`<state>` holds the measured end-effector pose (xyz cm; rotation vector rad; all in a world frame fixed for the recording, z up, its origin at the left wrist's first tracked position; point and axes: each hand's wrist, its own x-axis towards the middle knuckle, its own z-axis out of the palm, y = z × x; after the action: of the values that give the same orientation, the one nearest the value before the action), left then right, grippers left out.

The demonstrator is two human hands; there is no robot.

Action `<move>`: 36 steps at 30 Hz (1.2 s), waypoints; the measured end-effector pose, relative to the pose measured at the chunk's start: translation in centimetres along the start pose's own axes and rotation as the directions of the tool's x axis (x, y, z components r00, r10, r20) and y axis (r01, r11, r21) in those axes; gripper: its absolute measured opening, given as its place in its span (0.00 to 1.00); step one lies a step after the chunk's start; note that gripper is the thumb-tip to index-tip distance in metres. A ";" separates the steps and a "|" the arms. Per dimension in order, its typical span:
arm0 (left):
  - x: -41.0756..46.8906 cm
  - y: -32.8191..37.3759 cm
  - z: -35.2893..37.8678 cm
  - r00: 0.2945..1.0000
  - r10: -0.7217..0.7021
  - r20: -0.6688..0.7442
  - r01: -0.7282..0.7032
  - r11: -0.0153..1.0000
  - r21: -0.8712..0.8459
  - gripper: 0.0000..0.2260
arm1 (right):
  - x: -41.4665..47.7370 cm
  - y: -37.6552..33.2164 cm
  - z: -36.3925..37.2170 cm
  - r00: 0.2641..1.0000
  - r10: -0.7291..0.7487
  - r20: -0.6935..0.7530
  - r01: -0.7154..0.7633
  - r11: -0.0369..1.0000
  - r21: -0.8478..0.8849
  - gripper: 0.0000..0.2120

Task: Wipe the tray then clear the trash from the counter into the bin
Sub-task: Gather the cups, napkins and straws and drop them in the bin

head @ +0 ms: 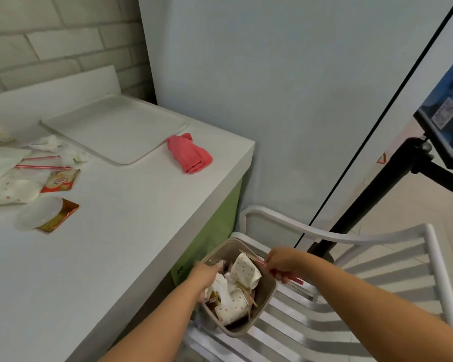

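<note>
A beige bin (266,299) stands on a white slatted chair, filled with dotted paper cups, napkins and wrappers. My left hand (205,276) reaches into the bin's left side over a crumpled napkin; whether it grips anything is hidden. Over the bin's right rim, my right hand (280,263) grips a red-striped straw (294,279). The white tray (115,128) lies bare at the back of the white counter (120,231), with a pink cloth (190,154) bunched beside it. More trash (45,184) lies at the counter's left: straws, sauce packets, a cup, a lid, napkins.
The white chair (364,291) stands right of the counter's green side panel. A black stand (377,194) holding a screen (447,116) rises behind the chair at the right. A pale wall and a brick wall close off the back.
</note>
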<state>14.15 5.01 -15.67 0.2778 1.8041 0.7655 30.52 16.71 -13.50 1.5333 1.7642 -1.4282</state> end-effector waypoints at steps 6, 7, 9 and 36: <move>-0.2 0.2 -0.5 0.992 0.085 -0.094 -0.077 0.994 0.083 0.29 | 2.1 -2.2 3.2 0.998 0.061 -0.010 -0.060 0.998 0.025 0.10; -0.4 0.2 -0.7 0.990 0.098 -0.100 -0.087 0.991 0.106 0.28 | 2.2 -2.7 3.6 0.999 0.039 -0.022 -0.038 0.998 0.044 0.11; -0.6 0.1 -1.0 0.986 0.130 -0.105 -0.114 0.982 0.151 0.28 | 2.5 -3.6 4.1 1.000 -0.003 -0.017 0.004 0.999 0.036 0.07; -10.0 4.0 -15.1 0.851 0.524 -0.032 -0.518 0.849 0.105 0.09 | -7.5 -23.6 7.2 0.972 -0.100 0.215 0.234 0.533 -0.813 0.07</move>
<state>3.38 -2.69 -2.75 0.8429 1.8403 1.0765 9.56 9.75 -0.21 0.7171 2.0733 -0.5120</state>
